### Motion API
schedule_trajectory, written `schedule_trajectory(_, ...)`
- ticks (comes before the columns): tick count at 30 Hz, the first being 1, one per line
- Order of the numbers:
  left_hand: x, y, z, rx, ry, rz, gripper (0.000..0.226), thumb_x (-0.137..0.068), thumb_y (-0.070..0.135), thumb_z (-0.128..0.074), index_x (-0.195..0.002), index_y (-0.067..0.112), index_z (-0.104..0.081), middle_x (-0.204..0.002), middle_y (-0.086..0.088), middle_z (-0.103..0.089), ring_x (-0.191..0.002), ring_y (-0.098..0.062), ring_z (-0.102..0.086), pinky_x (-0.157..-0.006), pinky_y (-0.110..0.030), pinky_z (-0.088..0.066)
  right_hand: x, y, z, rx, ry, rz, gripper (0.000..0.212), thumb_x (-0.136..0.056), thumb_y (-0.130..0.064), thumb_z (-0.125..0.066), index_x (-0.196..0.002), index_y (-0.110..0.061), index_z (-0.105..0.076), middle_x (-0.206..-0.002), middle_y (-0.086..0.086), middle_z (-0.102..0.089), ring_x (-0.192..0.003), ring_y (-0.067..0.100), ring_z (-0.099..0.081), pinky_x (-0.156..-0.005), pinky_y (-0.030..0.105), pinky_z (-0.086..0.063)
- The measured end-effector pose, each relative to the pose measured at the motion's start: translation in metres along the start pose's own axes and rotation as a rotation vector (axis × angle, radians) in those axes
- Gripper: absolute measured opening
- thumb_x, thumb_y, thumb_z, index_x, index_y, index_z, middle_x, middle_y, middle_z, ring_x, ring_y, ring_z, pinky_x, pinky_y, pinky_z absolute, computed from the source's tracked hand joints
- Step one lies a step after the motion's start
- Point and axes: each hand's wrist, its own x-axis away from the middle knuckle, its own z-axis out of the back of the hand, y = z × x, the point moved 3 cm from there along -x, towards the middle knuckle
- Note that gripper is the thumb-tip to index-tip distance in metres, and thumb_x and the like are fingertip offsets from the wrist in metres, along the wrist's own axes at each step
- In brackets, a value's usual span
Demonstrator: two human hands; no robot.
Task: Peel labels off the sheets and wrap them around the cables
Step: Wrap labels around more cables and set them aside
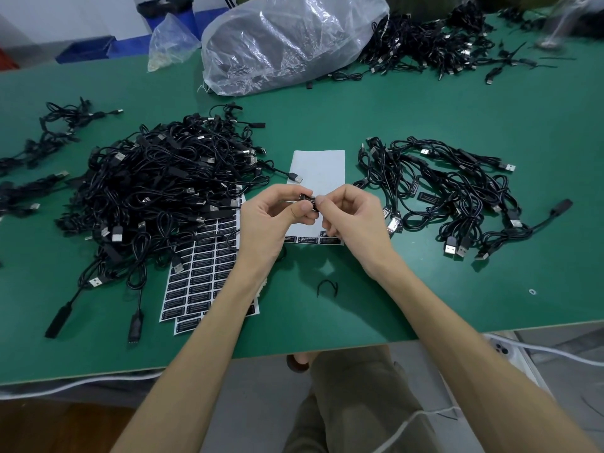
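At centre left of the frame the unlabelled cables (163, 191) lie heaped, with full label sheets (202, 273) tucked under the heap's lower right edge, probably so both stay within reach; at centre the left hand (277, 220) pinches one end of a short black cable section (307, 201) between thumb and forefinger; the right hand (349, 217) pinches the other end, likely pressing a label round it (the label itself is too small to make out); the section's long axis runs left to right, over the near-spent sheet (318, 168); at centre right lie labelled cables (457, 197), apparently finished.
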Motion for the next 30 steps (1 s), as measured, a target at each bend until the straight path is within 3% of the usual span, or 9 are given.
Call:
schedule_trajectory(4, -0.0006, 0.0, 0.0, -0.015, -0.001, -0.026, 0.02, -0.085, -0.008, -0.076, -0.104, -0.004, -0.073, -0.093, -0.02, -0.076, -0.076, -0.025, -0.073, -0.075, -0.03, -0.061, 0.0006, -0.0001, 0.0002, 0.048, 0.017, -0.006, 0.02, -0.097, -0.019, -0.072, -0.081, -0.009, -0.064, -0.057, -0.004, -0.063, -0.051, 0.009, -0.054, -0.053, 0.019, -0.045)
schedule_trajectory(9, -0.0006, -0.0013, -0.0007, -0.019, -0.008, -0.023, 0.02, -0.085, -0.008, -0.075, -0.104, -0.001, -0.074, -0.089, -0.011, -0.078, -0.077, -0.024, -0.073, -0.076, -0.03, -0.061, 0.0011, -0.0005, 0.0005, 0.083, 0.034, 0.016, 0.021, -0.096, -0.021, -0.073, -0.08, -0.01, -0.064, -0.059, -0.003, -0.064, -0.053, 0.011, -0.056, -0.056, 0.025, -0.05)
schedule_trajectory(21, -0.0002, -0.006, -0.0008, -0.109, 0.008, -0.029, 0.013, -0.094, 0.002, -0.072, -0.104, 0.009, -0.077, -0.091, -0.008, -0.079, -0.08, -0.023, -0.076, -0.077, -0.028, -0.06, 0.0005, 0.0023, 0.0, 0.221, 0.071, 0.032, 0.027, -0.095, -0.031, -0.073, -0.074, -0.017, -0.064, -0.057, 0.0, -0.065, -0.051, 0.012, -0.057, -0.055, 0.03, -0.052)
schedule_trajectory(30, -0.0018, -0.0085, 0.0014, -0.119, 0.044, 0.018, 0.012, -0.094, 0.004, -0.072, -0.105, 0.006, -0.076, -0.089, -0.009, -0.079, -0.082, -0.027, -0.077, -0.073, -0.03, -0.062, 0.0018, 0.001, -0.0025, 0.291, 0.092, 0.028, 0.036, -0.101, -0.04, -0.057, -0.075, -0.016, -0.066, -0.057, 0.002, -0.067, -0.049, 0.013, -0.058, -0.066, 0.048, -0.058)
